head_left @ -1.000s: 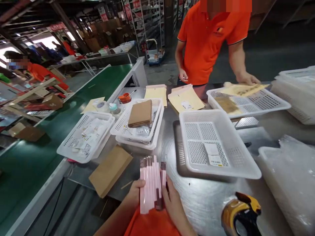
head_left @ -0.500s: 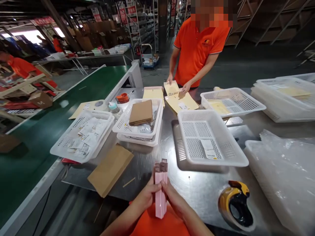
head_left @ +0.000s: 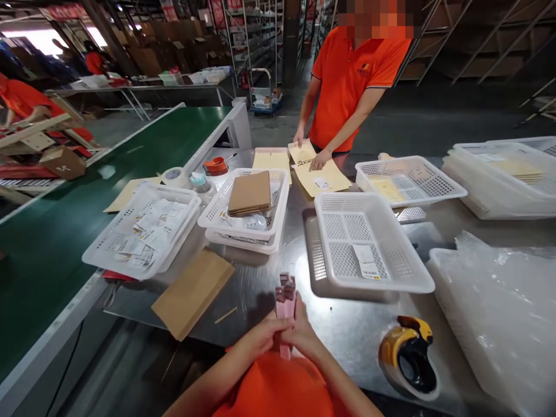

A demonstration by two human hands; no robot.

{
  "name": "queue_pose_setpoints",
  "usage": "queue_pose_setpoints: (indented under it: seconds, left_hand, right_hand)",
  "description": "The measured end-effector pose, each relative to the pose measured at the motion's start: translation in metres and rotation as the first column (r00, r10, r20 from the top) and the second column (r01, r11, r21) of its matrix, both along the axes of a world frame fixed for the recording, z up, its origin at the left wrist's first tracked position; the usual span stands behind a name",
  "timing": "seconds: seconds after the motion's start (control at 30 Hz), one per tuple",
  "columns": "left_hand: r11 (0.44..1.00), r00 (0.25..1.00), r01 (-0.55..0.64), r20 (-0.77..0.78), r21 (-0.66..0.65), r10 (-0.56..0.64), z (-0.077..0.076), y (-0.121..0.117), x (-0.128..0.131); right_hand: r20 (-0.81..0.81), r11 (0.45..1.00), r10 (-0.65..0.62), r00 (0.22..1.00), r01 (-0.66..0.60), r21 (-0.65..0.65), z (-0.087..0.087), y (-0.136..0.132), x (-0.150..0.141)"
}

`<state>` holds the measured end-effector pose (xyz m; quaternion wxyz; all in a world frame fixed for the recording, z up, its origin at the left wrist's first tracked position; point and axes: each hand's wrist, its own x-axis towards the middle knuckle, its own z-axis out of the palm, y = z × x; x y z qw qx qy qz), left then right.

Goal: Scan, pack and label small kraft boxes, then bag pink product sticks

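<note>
Close to my body, at the table's near edge, both hands are wrapped round a bundle of slim pink boxes [head_left: 285,308] with dark brown ends pointing away from me. My left hand [head_left: 271,330] closes on its left side, and my right hand [head_left: 303,331] grips the right side with the thumbs meeting across the top. The fingers underneath are hidden. To the left lies a flat brown cardboard piece [head_left: 193,294]. Ahead on the right stands a white perforated basket [head_left: 408,278] with a small white labelled packet [head_left: 366,260] inside.
A tape dispenser [head_left: 408,356] stands at right, beside plastic-covered white trays [head_left: 499,324]. Baskets of labelled packets [head_left: 98,258] and folded cardboard [head_left: 249,194] stand at left, near a green conveyor [head_left: 143,150]. Across the table a co-worker [head_left: 347,87] handles yellow padded envelopes [head_left: 324,180].
My hands have drawn closer over the pink bundle, covering more of it, and its near end has dropped from sight. The co-worker's hand has shifted left over the envelopes.
</note>
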<state>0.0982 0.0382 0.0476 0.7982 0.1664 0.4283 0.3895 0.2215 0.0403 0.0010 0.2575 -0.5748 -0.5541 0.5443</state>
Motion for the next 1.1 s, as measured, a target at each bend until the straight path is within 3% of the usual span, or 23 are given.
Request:
queue_pose_setpoints:
  seconds: [0.03, 0.1, 0.17, 0.27, 0.4, 0.53, 0.73, 0.83, 1.0, 1.1]
  left_hand:
    - [0.999, 0.997, -0.054, -0.046, -0.002, 0.054, -0.005, 0.000, -0.004]
    - [0.984, 0.969, -0.175, -0.185, -0.041, 0.165, -0.018, -0.001, -0.018]
    - [0.961, 0.916, -0.250, -0.352, -0.117, 0.195, -0.035, -0.007, -0.041]
    - [0.962, 0.833, -0.243, -0.534, -0.123, 0.142, -0.060, -0.018, -0.073]
    - [0.983, 0.796, -0.174, -0.596, -0.055, 0.108, -0.084, -0.020, -0.074]
    - [0.989, 0.820, -0.145, -0.560, -0.008, 0.116, -0.103, -0.002, -0.043]
    - [0.994, 0.861, -0.106, -0.503, -0.026, 0.079, -0.121, 0.017, -0.009]
    - [0.997, 0.874, -0.067, -0.483, -0.036, 0.041, -0.118, 0.015, 0.004]
    - [1.000, 0.905, 0.021, -0.425, -0.009, -0.023, -0.107, 0.008, 0.017]
    - [0.991, 0.849, 0.107, -0.527, 0.080, -0.049, -0.103, 0.008, 0.013]
  right_hand:
    - [0.204, 0.993, 0.007, 0.979, -0.032, 0.117, -0.003, 0.006, 0.007]
    - [0.545, 0.948, 0.016, 0.838, -0.187, 0.259, -0.013, 0.016, 0.023]
    - [0.740, 0.895, 0.066, 0.669, -0.368, 0.252, -0.030, 0.020, 0.038]
    - [0.842, 0.829, 0.231, 0.487, -0.551, 0.091, -0.061, 0.017, 0.050]
    - [0.864, 0.789, 0.304, 0.400, -0.615, 0.007, -0.088, 0.012, 0.051]
    - [0.858, 0.776, 0.280, 0.430, -0.628, 0.062, -0.089, 0.010, 0.066]
    - [0.759, 0.864, 0.189, 0.623, -0.473, 0.173, -0.102, -0.009, 0.124]
    - [0.698, 0.850, 0.213, 0.684, -0.482, 0.213, -0.109, -0.022, 0.132]
    - [0.647, 0.852, 0.180, 0.741, -0.446, 0.274, -0.108, -0.027, 0.110]
    - [0.642, 0.851, 0.166, 0.748, -0.438, 0.290, -0.106, -0.026, 0.103]
